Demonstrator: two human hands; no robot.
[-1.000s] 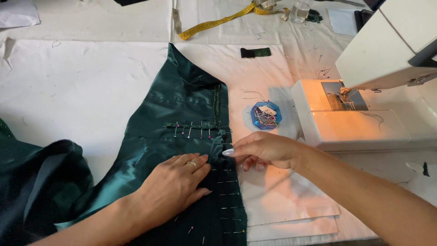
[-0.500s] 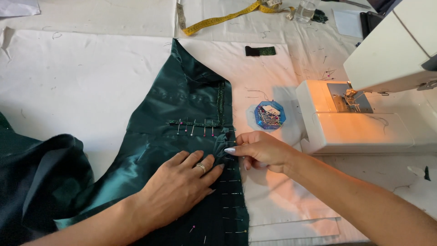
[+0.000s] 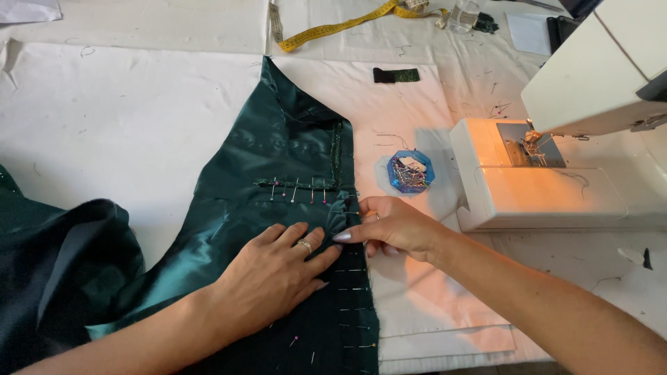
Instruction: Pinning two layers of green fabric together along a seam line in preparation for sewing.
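While the left hand [image 3: 278, 274] is lying flat with fingers spread on the dark green satin fabric [image 3: 292, 180], the right hand [image 3: 392, 226] is pinching the fabric's folded edge between thumb and fingertips. That fabric is lying across the white worktop [image 3: 125, 111] (a row of pins [image 3: 299, 191] is crossing it just above the hands). A blue pin dish [image 3: 410, 171] is sitting beside the white sewing machine [image 3: 556, 173], and a yellow tape measure [image 3: 340, 28] is lying beyond.
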